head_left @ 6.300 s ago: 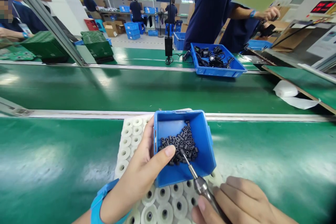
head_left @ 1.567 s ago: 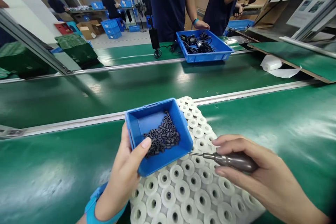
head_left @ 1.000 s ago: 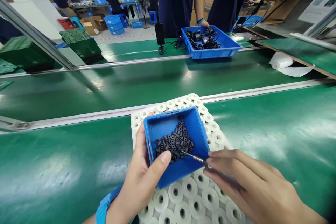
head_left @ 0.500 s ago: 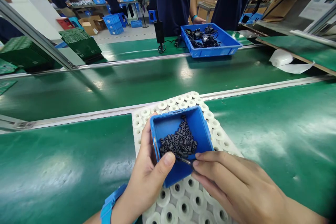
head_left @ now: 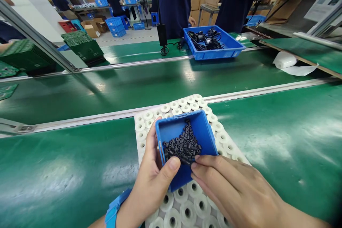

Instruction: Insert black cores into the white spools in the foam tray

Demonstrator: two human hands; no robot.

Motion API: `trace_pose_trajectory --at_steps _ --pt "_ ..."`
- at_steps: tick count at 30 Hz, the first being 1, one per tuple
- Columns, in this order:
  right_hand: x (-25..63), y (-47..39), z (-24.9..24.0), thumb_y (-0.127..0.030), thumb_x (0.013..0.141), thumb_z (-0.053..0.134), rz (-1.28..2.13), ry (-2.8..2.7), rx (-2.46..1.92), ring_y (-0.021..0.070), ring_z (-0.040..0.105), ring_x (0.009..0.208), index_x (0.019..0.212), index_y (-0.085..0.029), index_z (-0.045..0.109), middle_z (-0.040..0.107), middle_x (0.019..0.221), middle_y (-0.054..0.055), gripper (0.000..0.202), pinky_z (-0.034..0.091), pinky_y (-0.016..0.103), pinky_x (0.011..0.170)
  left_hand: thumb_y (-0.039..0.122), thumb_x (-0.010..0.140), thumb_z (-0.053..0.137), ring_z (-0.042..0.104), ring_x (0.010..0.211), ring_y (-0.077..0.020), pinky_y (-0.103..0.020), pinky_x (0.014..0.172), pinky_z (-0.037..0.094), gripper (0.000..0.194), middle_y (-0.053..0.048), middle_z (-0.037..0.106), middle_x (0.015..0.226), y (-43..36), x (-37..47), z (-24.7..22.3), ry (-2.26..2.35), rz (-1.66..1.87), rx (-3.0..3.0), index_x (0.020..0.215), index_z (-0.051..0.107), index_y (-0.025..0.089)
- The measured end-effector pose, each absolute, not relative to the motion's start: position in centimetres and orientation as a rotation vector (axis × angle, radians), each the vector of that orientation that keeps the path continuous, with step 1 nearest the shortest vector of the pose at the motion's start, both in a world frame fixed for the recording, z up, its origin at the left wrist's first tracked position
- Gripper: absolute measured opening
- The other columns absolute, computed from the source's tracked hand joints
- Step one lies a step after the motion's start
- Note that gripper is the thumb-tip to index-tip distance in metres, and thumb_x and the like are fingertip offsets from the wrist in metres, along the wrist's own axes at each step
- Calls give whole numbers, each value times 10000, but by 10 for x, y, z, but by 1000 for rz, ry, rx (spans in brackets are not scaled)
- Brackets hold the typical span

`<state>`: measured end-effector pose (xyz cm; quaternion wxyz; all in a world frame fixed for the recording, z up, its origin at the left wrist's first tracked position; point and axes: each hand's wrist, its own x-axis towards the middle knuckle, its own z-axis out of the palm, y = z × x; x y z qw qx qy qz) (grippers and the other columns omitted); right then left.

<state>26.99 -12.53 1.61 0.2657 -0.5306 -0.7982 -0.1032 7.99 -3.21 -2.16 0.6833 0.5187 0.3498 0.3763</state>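
Note:
My left hand (head_left: 157,178) is wrapped round the left side of a small blue bin (head_left: 184,114), thumb over its near rim, holding it tilted. Inside lie many small black tubular pieces (head_left: 183,144), heaped toward the near left. My right hand (head_left: 235,185) reaches over the bin's right edge, its fingers pinched together on a thin tool. Most of that tool is hidden now; only a dark bit (head_left: 191,163) shows at the fingertips, by the black pieces. Below the bin stands a white tray (head_left: 141,153) of round white rings; several near rings have dark centres.
The tray rests on a green work surface (head_left: 66,171). Beyond a white rail, a blue crate (head_left: 213,55) holds black cabled devices. Stacked green circuit boards (head_left: 82,48) stand at far left. A white roll (head_left: 285,60) lies at right. Co-workers (head_left: 176,3) stand across the line.
My right hand has shifted slightly left, deeper over the bin, and the tool's metal shaft no longer shows. The bin has moved a little right. A co-worker's arm has drawn back.

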Motion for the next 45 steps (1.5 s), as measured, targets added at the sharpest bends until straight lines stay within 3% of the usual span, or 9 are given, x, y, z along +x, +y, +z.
trace_pose_trajectory --at_steps 8,14,17,22,28,33,36,41,45 --pt "265 -119 2 -80 1040 530 -347 -2092 -1384 235 812 909 1146 -108 743 823 1110 112 240 667 336 748 643 928 691 392 1575 -351 -468 1280 410 942 -66 363 1736 -38 78 -31 769 829 1155 1683 209 353" --pt "267 -122 -1 -79 1044 519 -365 -2062 -1431 204 811 928 1143 -130 755 822 1118 102 261 670 301 790 754 786 779 492 1499 -401 -519 1242 453 1223 -111 484 1658 -44 84 -23 769 805 969 1703 75 355" --pt "271 -131 -1 -102 1047 564 -301 -1983 -1465 181 804 968 1149 -163 751 824 1113 55 222 654 281 851 780 755 783 503 1491 -401 -528 1251 439 1274 -115 481 1660 -44 85 -22 783 806 924 1703 33 375" --pt "277 -145 3 -123 1047 586 -227 -2016 -1510 164 801 977 1139 -188 750 822 1086 26 199 648 256 890 762 814 737 528 1467 -417 -551 1211 483 1236 -141 466 1669 -40 80 -27 762 786 1032 1711 -3 343" --pt "277 -140 11 -127 1093 436 -246 -2108 -1505 187 797 922 1119 -176 741 814 1040 29 310 648 307 743 732 856 714 468 1520 -382 -511 1263 433 1148 -75 463 1678 -40 79 -34 732 794 1037 1707 29 382" --pt "276 -133 18 -114 1073 373 -170 -2244 -1518 186 766 818 1096 -195 726 781 974 39 363 649 304 692 731 841 735 457 1530 -387 -503 1268 429 1170 -88 421 1704 -42 80 -33 733 782 1070 1706 38 364" --pt "276 -130 16 -69 1014 428 -130 -2294 -1494 179 763 808 1030 -201 720 765 939 39 321 659 281 709 727 854 724 481 1513 -380 -507 1256 446 1156 -99 432 1696 -43 80 -32 719 767 1059 1703 30 362" --pt "274 -128 -11 -95 1011 538 -203 -2063 -1413 197 790 999 1194 -172 724 794 1144 80 272 681 297 826 697 890 701 470 1525 -366 -502 1259 443 1080 -106 412 1708 -41 81 -35 700 795 1031 1701 73 359" --pt "274 -128 -25 -103 976 685 -314 -1856 -1331 168 805 943 1134 -165 737 815 1076 70 177 687 271 879 692 913 675 456 1535 -354 -477 1267 430 1000 -95 364 1737 -40 82 -39 717 812 1087 1695 151 355"
